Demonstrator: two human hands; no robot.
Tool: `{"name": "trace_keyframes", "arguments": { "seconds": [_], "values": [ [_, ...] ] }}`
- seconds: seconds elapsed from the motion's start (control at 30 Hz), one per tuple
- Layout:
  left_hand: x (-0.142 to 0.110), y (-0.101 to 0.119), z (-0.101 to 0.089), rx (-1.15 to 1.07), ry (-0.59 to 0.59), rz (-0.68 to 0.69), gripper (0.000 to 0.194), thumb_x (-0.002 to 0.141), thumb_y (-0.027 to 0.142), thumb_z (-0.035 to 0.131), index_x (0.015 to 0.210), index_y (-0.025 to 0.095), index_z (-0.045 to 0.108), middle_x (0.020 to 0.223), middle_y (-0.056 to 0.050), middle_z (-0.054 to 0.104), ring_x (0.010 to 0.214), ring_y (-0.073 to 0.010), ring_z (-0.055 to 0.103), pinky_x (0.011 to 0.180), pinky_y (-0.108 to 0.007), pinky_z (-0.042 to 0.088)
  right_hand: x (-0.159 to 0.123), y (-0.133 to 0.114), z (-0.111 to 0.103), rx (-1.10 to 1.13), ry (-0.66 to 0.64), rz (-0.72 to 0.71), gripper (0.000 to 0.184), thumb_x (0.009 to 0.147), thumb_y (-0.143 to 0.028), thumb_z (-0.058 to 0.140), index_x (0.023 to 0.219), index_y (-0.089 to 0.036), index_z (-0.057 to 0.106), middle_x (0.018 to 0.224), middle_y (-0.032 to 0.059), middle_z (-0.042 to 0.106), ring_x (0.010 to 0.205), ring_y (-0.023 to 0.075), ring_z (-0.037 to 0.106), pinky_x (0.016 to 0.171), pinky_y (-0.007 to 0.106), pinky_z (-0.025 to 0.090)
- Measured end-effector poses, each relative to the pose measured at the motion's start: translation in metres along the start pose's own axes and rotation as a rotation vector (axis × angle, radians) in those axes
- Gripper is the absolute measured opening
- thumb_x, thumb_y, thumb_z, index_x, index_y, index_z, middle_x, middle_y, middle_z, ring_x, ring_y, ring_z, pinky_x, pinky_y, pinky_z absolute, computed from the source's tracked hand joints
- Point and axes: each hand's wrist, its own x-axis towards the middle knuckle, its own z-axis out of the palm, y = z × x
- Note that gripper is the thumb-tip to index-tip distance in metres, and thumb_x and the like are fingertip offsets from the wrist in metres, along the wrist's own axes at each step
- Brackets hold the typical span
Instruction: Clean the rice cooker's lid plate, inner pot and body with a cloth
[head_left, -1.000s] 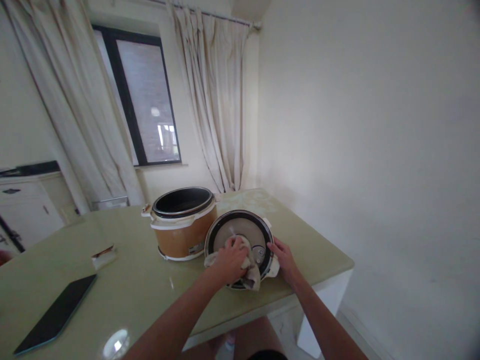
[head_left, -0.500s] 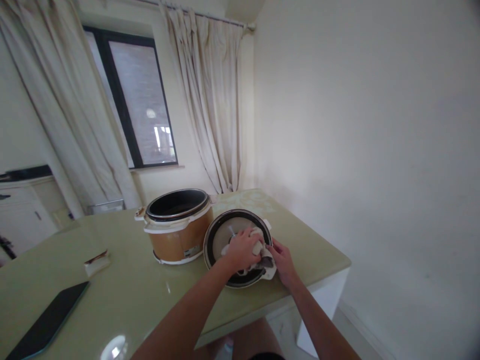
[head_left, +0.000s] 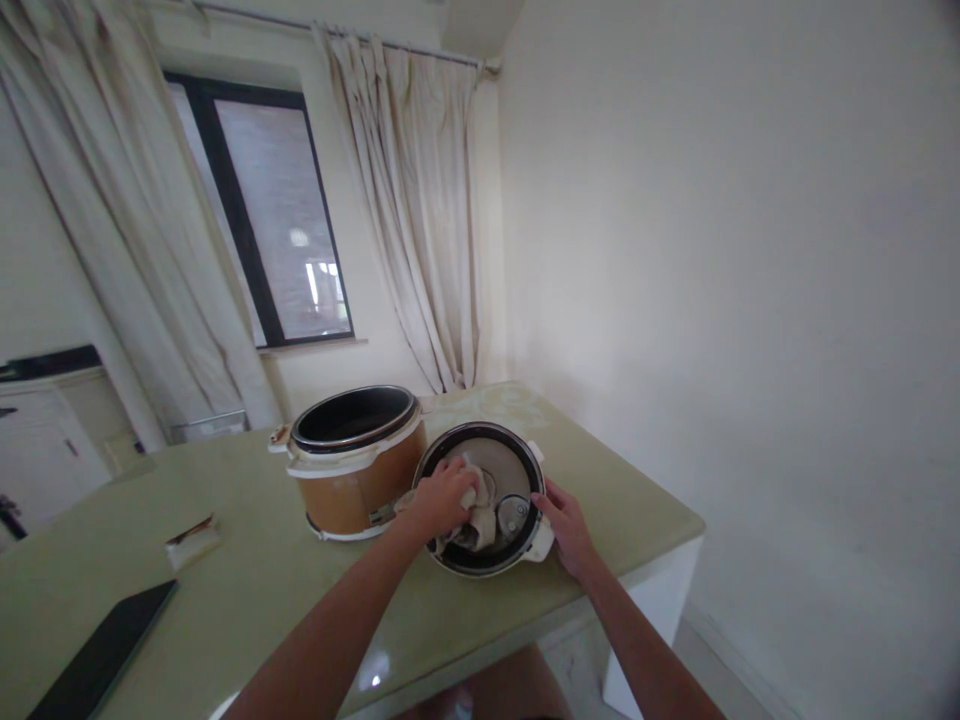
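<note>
Left hand (head_left: pixel 444 497): fingers curled around cloth (head_left: pixel 480 520), pressed to lid's (head_left: pixel 510 465) inner face. Right hand (head_left: pixel 564 522): fingers gripping rim beside them.

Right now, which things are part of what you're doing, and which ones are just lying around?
Part of it:
- cloth, pressed on the lid by my left hand
- lid, held at its edge by my right hand
- pot, probably, as the lid looks like its own

Just lying about:
- flat dark thing
- little packet
</note>
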Motion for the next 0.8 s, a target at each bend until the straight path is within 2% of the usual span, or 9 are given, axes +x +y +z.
{"name": "trace_keyframes", "arguments": {
  "seconds": [0.1, 0.17, 0.33, 0.43, 0.5, 0.57, 0.67, 0.73, 0.8],
  "values": [
    [0.004, 0.004, 0.005, 0.023, 0.139, -0.164, 0.033, 0.09, 0.03, 0.059, 0.123, 0.03, 0.063, 0.141, -0.011, 0.051, 0.13, -0.033, 0.05, 0.087, -0.042, 0.056, 0.0, -0.002, 0.001, -0.011, -0.002, -0.017, 0.053, 0.08, -0.052, 0.082, 0.123, -0.022, 0.077, 0.115, 0.0076, 0.079, 0.105, 0.0322, 0.071, 0.093, 0.045, 0.058],
    [0.003, 0.01, 0.01, 0.011, 0.142, -0.176, 0.035, 0.091, 0.033, 0.06, 0.126, 0.03, 0.061, 0.143, -0.011, 0.049, 0.131, -0.0327, 0.048, 0.089, -0.042, 0.055, 0.0, -0.003, 0.002, 0.0, 0.003, -0.012, 0.052, 0.08, -0.05, 0.082, 0.123, -0.023, 0.077, 0.116, 0.007, 0.079, 0.105, 0.0316, 0.071, 0.091, 0.043, 0.058],
    [-0.004, 0.019, 0.015, -0.083, -0.017, 0.052, 0.039, 0.081, 0.039, 0.072, 0.119, 0.036, 0.066, 0.139, -0.006, 0.053, 0.133, -0.0343, 0.048, 0.095, -0.046, 0.054, -0.002, -0.006, 0.005, 0.048, 0.013, 0.03, 0.051, 0.077, -0.05, 0.083, 0.121, -0.024, 0.077, 0.112, 0.0062, 0.08, 0.101, 0.0308, 0.073, 0.087, 0.042, 0.059],
    [-0.006, 0.013, 0.011, -0.097, -0.128, 0.143, 0.041, 0.074, 0.032, 0.077, 0.114, 0.036, 0.069, 0.135, -0.004, 0.054, 0.131, -0.035, 0.05, 0.098, -0.049, 0.054, -0.001, -0.005, 0.005, 0.066, 0.009, 0.044, 0.051, 0.077, -0.049, 0.084, 0.12, -0.023, 0.078, 0.112, 0.0067, 0.08, 0.101, 0.0311, 0.073, 0.087, 0.042, 0.059],
    [-0.005, 0.006, 0.007, -0.062, -0.134, 0.149, 0.039, 0.076, 0.026, 0.074, 0.114, 0.035, 0.068, 0.135, -0.005, 0.054, 0.131, -0.0346, 0.05, 0.097, -0.05, 0.054, -0.001, -0.004, 0.005, 0.066, 0.009, 0.045, 0.052, 0.076, -0.049, 0.084, 0.121, -0.023, 0.077, 0.113, 0.007, 0.08, 0.102, 0.0316, 0.073, 0.088, 0.043, 0.059],
    [-0.003, 0.001, 0.004, 0.01, -0.061, 0.095, 0.037, 0.082, 0.02, 0.068, 0.117, 0.032, 0.065, 0.138, -0.008, 0.051, 0.131, -0.0349, 0.048, 0.096, -0.049, 0.054, -0.001, -0.003, 0.003, 0.054, 0.015, 0.035, 0.052, 0.077, -0.049, 0.084, 0.122, -0.023, 0.077, 0.115, 0.0072, 0.079, 0.103, 0.0319, 0.072, 0.09, 0.044, 0.059],
    [0.002, 0.0, 0.005, 0.074, 0.121, -0.064, 0.041, 0.089, 0.009, 0.057, 0.126, 0.027, 0.061, 0.146, -0.013, 0.046, 0.133, -0.0364, 0.043, 0.098, -0.05, 0.052, 0.0, 0.0, 0.001, 0.027, 0.015, 0.013, 0.052, 0.08, -0.049, 0.082, 0.124, -0.022, 0.076, 0.118, 0.0076, 0.078, 0.105, 0.0316, 0.071, 0.095, 0.045, 0.057],
    [0.008, 0.007, 0.007, 0.035, 0.195, -0.19, 0.043, 0.091, 0.006, 0.051, 0.129, 0.025, 0.059, 0.147, -0.014, 0.044, 0.133, -0.038, 0.041, 0.098, -0.05, 0.051, 0.0, 0.001, -0.001, 0.0, 0.012, 0.0, 0.052, 0.081, -0.049, 0.081, 0.125, -0.022, 0.075, 0.118, 0.0079, 0.078, 0.106, 0.0316, 0.071, 0.097, 0.045, 0.056],
    [0.019, 0.019, 0.009, -0.023, 0.222, -0.299, 0.042, 0.093, 0.009, 0.05, 0.131, 0.024, 0.058, 0.146, -0.016, 0.043, 0.134, -0.0397, 0.042, 0.095, -0.05, 0.052, 0.001, 0.002, -0.002, -0.021, 0.006, -0.007, 0.051, 0.082, -0.05, 0.081, 0.125, -0.022, 0.076, 0.118, 0.0079, 0.079, 0.106, 0.0316, 0.071, 0.099, 0.046, 0.055]
  ]
}}
